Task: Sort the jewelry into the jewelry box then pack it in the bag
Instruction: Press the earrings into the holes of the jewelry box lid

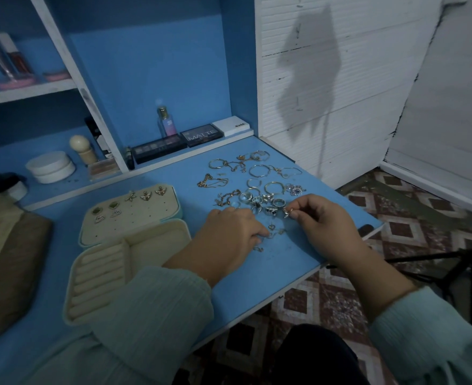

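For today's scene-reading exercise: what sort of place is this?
Probably a home dressing or vanity corner: a blue wooden desk with built-in shelves, black eyeshadow palettes and a small clear perfume bottle at its back, a tiled floor beside it.

Pale mint ribbed sleeves (157,309), dark trousers (312,357)

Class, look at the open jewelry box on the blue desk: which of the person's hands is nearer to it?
Left. The left hand rests on the desk just right of the jewelry box; the right hand is farther right, beyond the left hand, pinching a small earring.
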### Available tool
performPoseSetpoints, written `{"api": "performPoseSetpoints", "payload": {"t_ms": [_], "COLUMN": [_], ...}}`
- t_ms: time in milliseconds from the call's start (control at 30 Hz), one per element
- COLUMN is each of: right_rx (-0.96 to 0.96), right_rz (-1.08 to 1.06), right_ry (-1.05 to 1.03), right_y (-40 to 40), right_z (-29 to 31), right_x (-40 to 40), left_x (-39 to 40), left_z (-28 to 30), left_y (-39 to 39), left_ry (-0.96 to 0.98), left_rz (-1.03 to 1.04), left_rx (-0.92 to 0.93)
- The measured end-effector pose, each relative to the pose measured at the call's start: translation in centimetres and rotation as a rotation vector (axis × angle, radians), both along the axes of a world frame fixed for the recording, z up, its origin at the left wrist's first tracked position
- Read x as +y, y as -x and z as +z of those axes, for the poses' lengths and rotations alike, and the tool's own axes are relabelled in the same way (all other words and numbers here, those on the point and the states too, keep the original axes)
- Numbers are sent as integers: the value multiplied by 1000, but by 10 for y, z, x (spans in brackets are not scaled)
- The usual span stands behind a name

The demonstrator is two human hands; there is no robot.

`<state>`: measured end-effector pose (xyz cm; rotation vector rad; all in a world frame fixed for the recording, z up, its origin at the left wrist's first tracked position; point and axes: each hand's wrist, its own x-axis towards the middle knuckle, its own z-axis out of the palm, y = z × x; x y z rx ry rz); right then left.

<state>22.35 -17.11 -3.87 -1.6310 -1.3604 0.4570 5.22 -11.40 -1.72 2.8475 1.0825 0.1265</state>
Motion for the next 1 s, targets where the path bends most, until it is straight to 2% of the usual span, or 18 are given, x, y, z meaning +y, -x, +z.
{"api": "performPoseSetpoints", "payload": {"t_ms": [300,400,533,600,700,767,1000], "right_rx": [6,15,50,82,119,131,105], "right_rz": [19,29,14,3,-3,-1,5], "right_ry": [13,11,5,4,4,9,13], "right_y": [-1,-1,-3,-4,-6,-6,-5], "right_z": [0,1,1,0,0,0,1], "right_x": [0,-1,-1,-1,0,1,-1], "left_x": [16,13,-1,-1,0,1,0], "left_z": [2,0,-2,-5,-10,-10,-4], "left_y": [-6,-6,-14,-20,-25,-24,-21], "left_ry": [264,143,-5,-76,-132,-157,-130], "left_rz": [113,108,7,-56,-60,-41,95], "left_rx": [140,84,-173,-236,-207,-252,-110]}}
